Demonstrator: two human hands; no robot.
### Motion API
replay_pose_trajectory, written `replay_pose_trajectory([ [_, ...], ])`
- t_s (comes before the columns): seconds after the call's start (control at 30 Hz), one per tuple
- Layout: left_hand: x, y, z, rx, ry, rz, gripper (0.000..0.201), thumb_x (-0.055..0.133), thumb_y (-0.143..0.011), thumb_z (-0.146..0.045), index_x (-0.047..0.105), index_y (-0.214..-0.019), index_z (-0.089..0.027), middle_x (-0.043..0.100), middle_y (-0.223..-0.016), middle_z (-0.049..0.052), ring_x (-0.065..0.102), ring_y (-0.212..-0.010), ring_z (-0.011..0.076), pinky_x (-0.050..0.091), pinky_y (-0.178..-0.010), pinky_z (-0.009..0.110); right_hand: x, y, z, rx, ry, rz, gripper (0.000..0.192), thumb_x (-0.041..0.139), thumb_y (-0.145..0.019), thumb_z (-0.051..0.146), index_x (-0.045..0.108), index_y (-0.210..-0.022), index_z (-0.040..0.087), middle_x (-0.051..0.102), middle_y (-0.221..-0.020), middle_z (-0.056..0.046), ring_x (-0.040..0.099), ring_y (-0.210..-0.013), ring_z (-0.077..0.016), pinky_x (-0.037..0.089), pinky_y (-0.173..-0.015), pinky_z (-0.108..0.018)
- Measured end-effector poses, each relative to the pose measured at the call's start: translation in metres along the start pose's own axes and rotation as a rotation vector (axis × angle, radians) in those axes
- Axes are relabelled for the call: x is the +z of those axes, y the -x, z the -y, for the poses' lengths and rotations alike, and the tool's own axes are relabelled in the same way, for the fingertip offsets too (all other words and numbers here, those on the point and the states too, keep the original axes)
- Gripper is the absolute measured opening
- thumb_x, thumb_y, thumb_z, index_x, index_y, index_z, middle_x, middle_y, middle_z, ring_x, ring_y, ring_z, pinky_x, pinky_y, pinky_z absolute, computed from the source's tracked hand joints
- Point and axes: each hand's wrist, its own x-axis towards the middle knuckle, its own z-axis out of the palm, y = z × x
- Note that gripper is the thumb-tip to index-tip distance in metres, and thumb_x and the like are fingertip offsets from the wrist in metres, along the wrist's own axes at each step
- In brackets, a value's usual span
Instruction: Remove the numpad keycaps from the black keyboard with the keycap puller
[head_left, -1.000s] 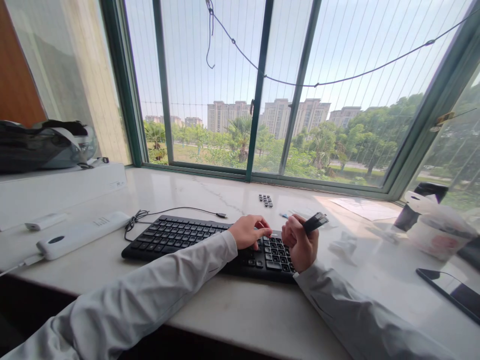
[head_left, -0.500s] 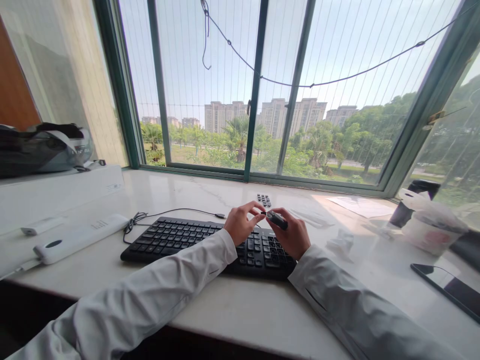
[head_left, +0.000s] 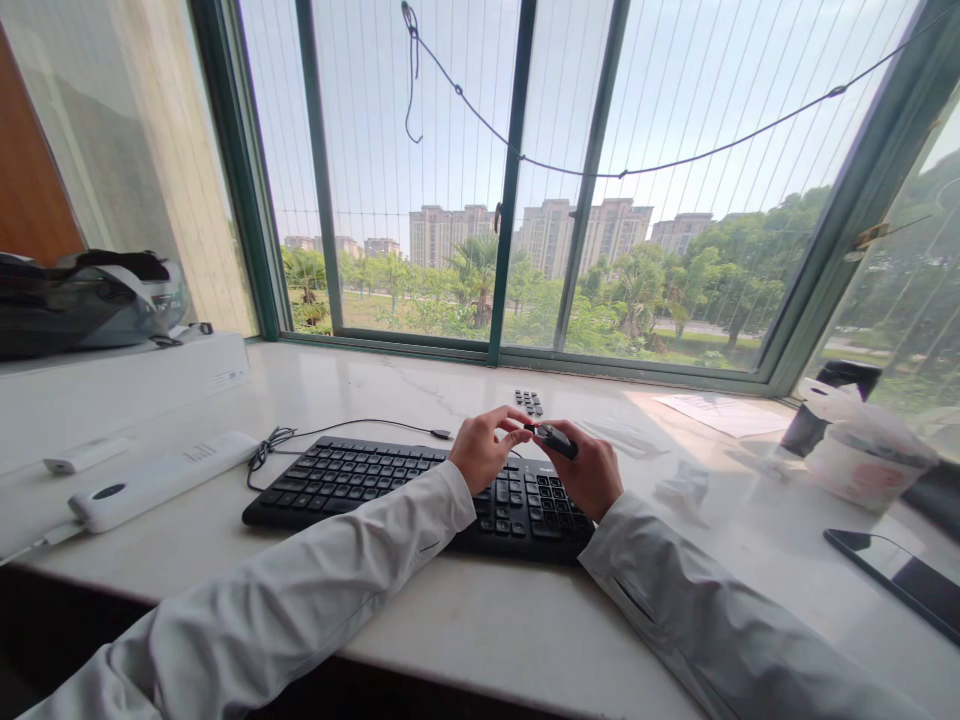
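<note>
Right hand (head_left: pixel 589 470): its grip is clamped around a small black tool (head_left: pixel 556 439), which points toward 9 o'clock, raised just over the right end of the keyboard.
Left hand (head_left: pixel 484 448): thumb and forefinger are pinched together at the tool's tip; whether a keycap sits between them is too small to tell.
Tool's place: between the two hands, above the number pad, clear of the keys.
Keyboard (head_left: pixel 360 475): black and wired, lying flat on the desk (head_left: pixel 480 620), its cable (head_left: pixel 352 424) looping off toward 11 o'clock.
Loose keycaps (head_left: pixel 530 402): a little cluster at 12 o'clock from the hands, near the window frame, well apart from the keyboard.
Doing it well: to my eye, the right hand should hold the tool steady and let the left fingertips do the fine work, both wrists braced low so nothing springs away.
Care: anything freed is best set with the cluster at 12 o'clock, not dropped among the keys.
Nearby: a white power strip (head_left: pixel 161 478) at 9 o'clock, crumpled paper (head_left: pixel 682 488) at 3 o'clock, a phone (head_left: pixel 896 580) further off at 4 o'clock.
</note>
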Motion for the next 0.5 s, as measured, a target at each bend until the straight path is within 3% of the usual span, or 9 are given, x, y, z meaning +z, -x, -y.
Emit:
replay_pose_trajectory([
  [0.5, -0.0014, 0.0017, -0.0011, 0.001, -0.051, 0.028, 0.024, 0.062, -0.084, -0.035, 0.065, -0.104, -0.023, 0.072, -0.092, 0.000, 0.060, -0.053, 0.0093, 0.047, -0.054, 0.020, -0.0006, 0.0011, -0.0008, -0.012, 0.071, 0.059, 0.023, 0.055, -0.087, 0.035, 0.065, -0.108, 0.034, 0.074, -0.080, 0.001, 0.070, -0.075, -0.0214, 0.039, -0.062, -0.025],
])
